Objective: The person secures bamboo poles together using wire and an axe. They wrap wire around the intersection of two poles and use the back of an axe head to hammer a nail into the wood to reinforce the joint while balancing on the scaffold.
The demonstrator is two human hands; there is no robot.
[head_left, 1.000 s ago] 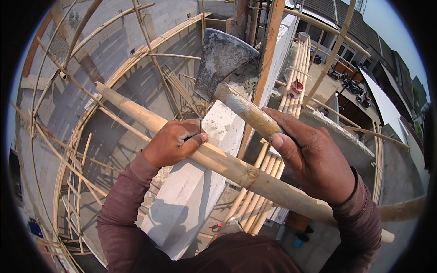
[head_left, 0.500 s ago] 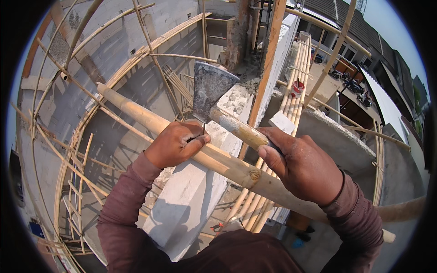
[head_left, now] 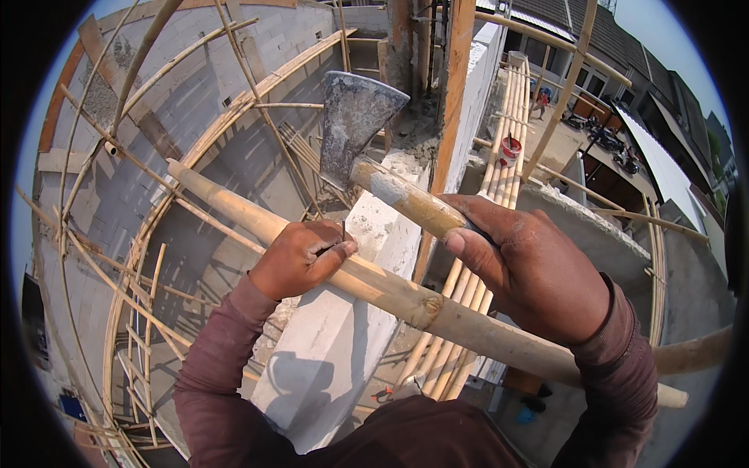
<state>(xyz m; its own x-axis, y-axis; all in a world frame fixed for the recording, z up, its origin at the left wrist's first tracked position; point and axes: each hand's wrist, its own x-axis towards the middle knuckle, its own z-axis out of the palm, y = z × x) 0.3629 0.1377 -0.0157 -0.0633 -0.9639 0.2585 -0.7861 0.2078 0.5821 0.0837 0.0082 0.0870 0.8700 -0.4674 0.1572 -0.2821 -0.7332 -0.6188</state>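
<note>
A thick bamboo pole [head_left: 382, 290] lies slantwise in front of me, crossing over the white block wall [head_left: 312, 355]. On the pole rests my left hand [head_left: 300, 259], thumb and forefinger pinched around a thin dark nail [head_left: 343, 228] that sticks up from it. My right hand [head_left: 534, 273] grips the short wooden handle of a hatchet [head_left: 355, 117]. Its broad grey blade, smeared with mortar, hangs in the air above the nail, apart from it. The lower part of the nail is hidden by my fingers.
Several bamboo poles [head_left: 468, 290] run side by side to the right of the wall, with a red and white bucket [head_left: 510, 148] on them. An upright wooden plank [head_left: 452, 117] stands beyond the wall. Bamboo scaffolding [head_left: 140, 226] fills the left, above a lower level.
The hatchet has risen away from the nail, and my right hand has shifted a little to the right. My left hand keeps its pinch on the nail. The view has tilted slightly.
</note>
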